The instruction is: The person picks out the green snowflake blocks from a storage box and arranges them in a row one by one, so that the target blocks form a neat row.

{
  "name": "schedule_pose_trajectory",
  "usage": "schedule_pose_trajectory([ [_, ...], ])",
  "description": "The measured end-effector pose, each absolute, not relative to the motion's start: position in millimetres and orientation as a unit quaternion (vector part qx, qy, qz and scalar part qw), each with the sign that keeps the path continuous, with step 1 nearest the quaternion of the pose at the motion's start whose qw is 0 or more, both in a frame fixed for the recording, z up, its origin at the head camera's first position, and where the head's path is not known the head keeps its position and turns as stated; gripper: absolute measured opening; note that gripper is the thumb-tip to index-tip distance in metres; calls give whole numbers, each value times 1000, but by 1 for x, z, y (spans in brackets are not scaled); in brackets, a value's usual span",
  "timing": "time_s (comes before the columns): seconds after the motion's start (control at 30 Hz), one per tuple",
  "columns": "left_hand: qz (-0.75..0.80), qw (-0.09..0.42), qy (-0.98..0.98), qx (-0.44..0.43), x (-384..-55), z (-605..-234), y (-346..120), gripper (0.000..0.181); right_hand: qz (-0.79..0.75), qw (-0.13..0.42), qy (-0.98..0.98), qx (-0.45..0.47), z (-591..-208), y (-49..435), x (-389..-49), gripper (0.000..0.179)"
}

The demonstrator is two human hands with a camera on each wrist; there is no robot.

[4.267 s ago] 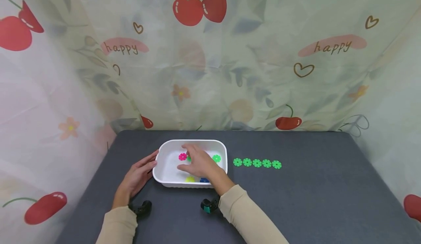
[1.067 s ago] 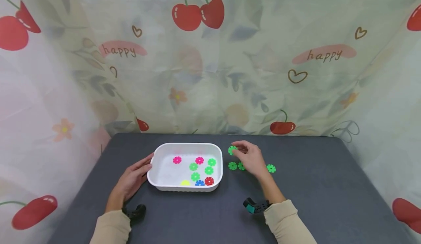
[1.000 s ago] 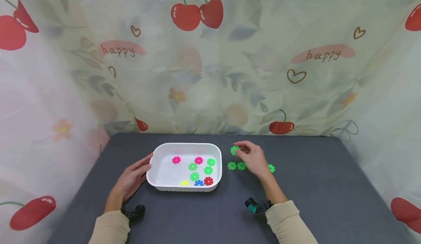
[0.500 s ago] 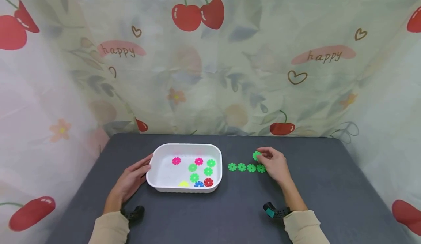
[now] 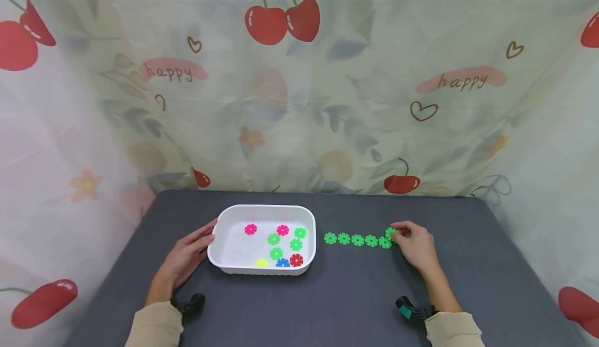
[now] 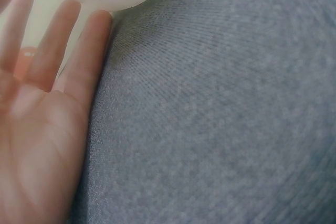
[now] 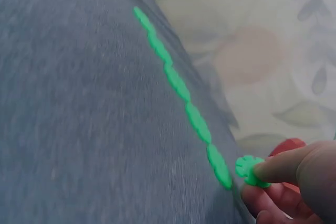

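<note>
Head view: green disc point(image 5: 389, 231) pinched between thumb and fingers of right hand point(image 5: 415, 246), just beside right end of row of five green discs point(image 5: 357, 240). Right wrist view: pinched disc tilted up, face towards camera; row lies flat, long axis running left to right on table point(image 5: 327, 305). Left hand point(image 5: 187, 255), fingers straight, touches left end of white tray point(image 5: 231, 244) with coloured discs point(image 5: 293, 260) inside. Curtain point(image 5: 309, 118) behind reads "happy" twice.

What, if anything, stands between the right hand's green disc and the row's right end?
Nothing visible. The right hand pinches the green disc beside the row's end disc; its wrist view shows no object between.
</note>
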State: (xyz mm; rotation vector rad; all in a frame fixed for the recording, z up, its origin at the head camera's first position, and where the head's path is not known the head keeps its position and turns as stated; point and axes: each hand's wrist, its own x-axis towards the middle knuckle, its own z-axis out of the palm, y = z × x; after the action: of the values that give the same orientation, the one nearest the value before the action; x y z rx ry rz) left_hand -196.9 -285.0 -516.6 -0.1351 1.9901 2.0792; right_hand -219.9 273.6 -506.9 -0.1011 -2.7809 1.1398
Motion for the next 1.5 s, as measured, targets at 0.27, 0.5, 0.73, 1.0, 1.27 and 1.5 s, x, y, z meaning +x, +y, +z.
schedule_pose_trajectory([
  [0.27, 711, 130, 690, -44, -198, -517, -285, 71, 333, 69, -940, -28, -507, 285, -215, 25],
  [0.5, 712, 124, 690, -43, -199, -517, -282, 70, 318, 62, -946, -27, -508, 288, -210, 25],
  [0.73, 715, 128, 686, -42, -197, -518, -284, 71, 271, 83, -959, 0, -507, 285, -208, 23],
  [1.0, 717, 128, 683, -43, -198, -518, -285, 70, 238, 85, -967, -4, -497, 281, -208, 48],
  [1.27, 715, 131, 686, -41, -198, -518, -286, 70, 188, 80, -979, 8, -480, 266, -216, 73],
  [1.5, 714, 132, 686, -39, -201, -520, -285, 70, 166, 76, -982, 42, -467, 243, -225, 81],
])
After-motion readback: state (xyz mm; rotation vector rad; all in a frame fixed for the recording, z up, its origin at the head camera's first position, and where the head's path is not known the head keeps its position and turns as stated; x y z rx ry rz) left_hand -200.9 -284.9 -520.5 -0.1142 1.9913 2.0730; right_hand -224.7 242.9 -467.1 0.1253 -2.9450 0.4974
